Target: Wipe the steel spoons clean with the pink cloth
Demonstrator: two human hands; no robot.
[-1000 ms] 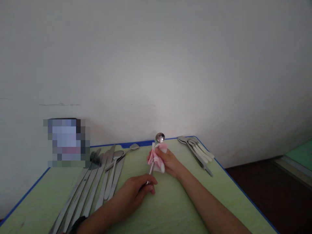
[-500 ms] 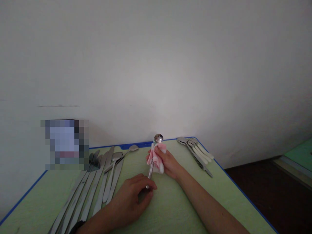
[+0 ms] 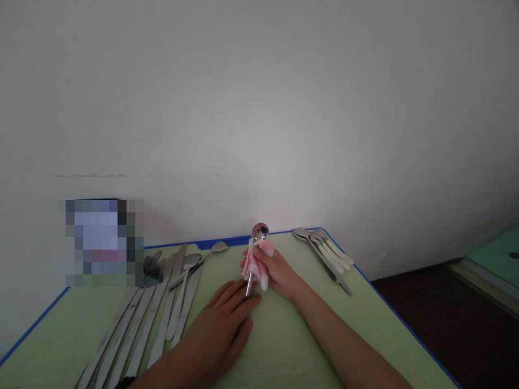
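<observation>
My right hand [image 3: 278, 271] is closed around a pink and white cloth [image 3: 258, 261] wrapped on the stem of a steel spoon [image 3: 258, 233]. The spoon stands almost upright, bowl up, its handle tip near the green table [image 3: 284, 346]. My left hand [image 3: 225, 324] lies flat on the table just below the spoon's handle, fingers stretched out, holding nothing.
A row of long steel knives and spoons [image 3: 162, 308] lies to the left. A small pile of white-handled cutlery [image 3: 326, 251] sits at the far right corner. A blurred-out box [image 3: 103, 243] stands at the back left by the white wall. The table has a blue edge.
My left hand has let go of the spoon's handle and spread flat on the table. The right hand still grips the cloth round the spoon.
</observation>
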